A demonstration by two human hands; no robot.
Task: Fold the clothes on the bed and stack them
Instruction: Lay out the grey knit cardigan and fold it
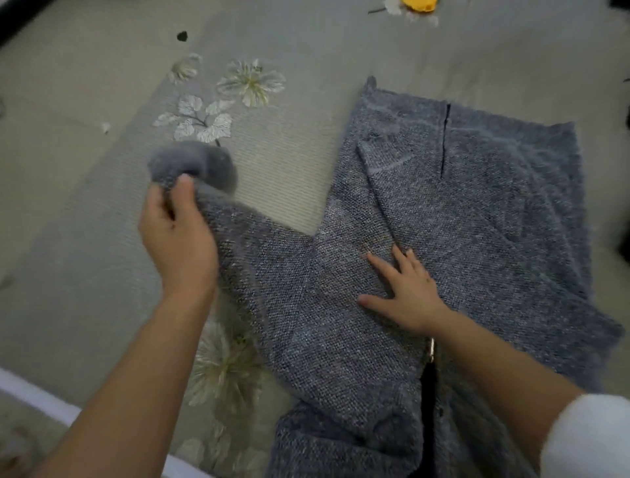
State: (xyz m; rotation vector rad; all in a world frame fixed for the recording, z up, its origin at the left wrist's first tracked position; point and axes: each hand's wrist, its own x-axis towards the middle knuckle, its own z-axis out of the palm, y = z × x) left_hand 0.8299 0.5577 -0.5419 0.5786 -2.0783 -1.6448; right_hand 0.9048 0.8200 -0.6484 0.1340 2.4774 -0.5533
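Observation:
A blue-grey knit cardigan [460, 211] lies spread on the bed, its open front running down toward me. My left hand [177, 235] is shut on the end of its left sleeve [194, 163], lifted a little off the bed and blurred. My right hand [402, 293] rests flat on the cardigan's body near the shoulder, fingers spread, holding nothing.
The bed wears a pale grey-green cover [85, 239] embroidered with white flowers [250, 82]. A yellow object [419, 4] sits at the far top edge. The bed's near edge [41, 399] runs along the lower left. Something dark [625, 249] shows at the right border.

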